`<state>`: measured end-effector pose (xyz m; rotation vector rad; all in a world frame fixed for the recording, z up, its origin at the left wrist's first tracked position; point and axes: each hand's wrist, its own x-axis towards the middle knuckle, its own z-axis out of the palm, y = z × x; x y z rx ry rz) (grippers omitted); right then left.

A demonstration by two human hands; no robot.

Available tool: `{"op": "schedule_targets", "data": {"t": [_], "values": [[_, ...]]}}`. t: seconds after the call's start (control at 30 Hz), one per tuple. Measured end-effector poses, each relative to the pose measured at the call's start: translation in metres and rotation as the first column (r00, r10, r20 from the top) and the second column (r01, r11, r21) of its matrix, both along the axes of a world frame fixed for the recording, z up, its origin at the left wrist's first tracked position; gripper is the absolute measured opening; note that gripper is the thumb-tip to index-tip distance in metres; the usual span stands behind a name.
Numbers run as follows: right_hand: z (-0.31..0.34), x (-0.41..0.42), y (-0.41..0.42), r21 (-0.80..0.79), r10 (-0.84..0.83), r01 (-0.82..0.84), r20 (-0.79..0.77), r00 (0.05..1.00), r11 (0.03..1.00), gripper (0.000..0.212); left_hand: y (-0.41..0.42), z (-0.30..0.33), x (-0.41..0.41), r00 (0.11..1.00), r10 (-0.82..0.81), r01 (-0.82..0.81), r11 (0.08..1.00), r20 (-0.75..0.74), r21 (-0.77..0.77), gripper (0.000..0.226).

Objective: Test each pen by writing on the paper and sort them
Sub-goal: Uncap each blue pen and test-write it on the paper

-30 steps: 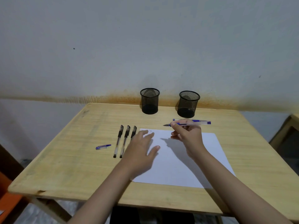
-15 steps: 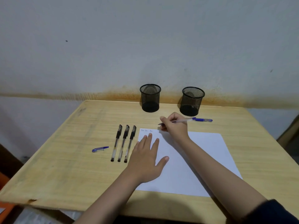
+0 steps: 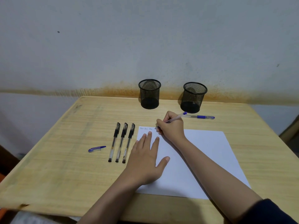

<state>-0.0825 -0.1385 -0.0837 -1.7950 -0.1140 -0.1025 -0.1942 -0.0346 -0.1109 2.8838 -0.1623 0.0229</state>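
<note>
Gripping uncapped pen (image 3: pixel 175 118) in right hand (image 3: pixel 171 126), writing at paper's (image 3: pixel 202 152) far-left corner; pressing left hand (image 3: pixel 145 160) flat, steadying paper; keeping three black pens (image 3: pixel 121 142) just left of paper, apparently awaiting sorting.

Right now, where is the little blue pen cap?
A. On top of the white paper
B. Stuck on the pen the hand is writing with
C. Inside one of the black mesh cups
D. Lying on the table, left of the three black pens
D. The blue cap lies alone on the wooden table, to the left of the three black pens, off the paper.
</note>
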Motion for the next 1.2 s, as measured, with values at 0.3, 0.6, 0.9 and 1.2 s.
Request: {"op": "schedule_targets", "data": {"t": [0.3, 0.6, 0.9, 1.2], "values": [[-0.0022, 0.0042, 0.0012, -0.015, -0.017, 0.017, -0.022, 1.000, 1.000, 0.016, -0.0009, 0.0008, -0.0005, 1.000, 0.006, -0.006, 1.000, 0.000, 0.004, 0.078], [-0.0023, 0.0042, -0.0002, -0.003, 0.002, -0.002, -0.018, 1.000, 1.000, 0.020, -0.0006, 0.0012, -0.0007, 1.000, 0.005, -0.005, 1.000, 0.008, -0.013, 0.078], [-0.0021, 0.0039, -0.0004, 0.031, -0.032, 0.033, -0.027, 0.999, 0.999, 0.019, -0.0006, 0.0013, -0.0004, 1.000, 0.005, -0.005, 1.000, 0.015, -0.020, 0.078], [-0.0030, 0.0034, -0.0014, 0.024, -0.063, 0.063, -0.024, 0.998, 0.998, 0.016, -0.0001, 0.0007, -0.0003, 1.000, 0.003, -0.003, 1.000, 0.020, -0.010, 0.078]]}}
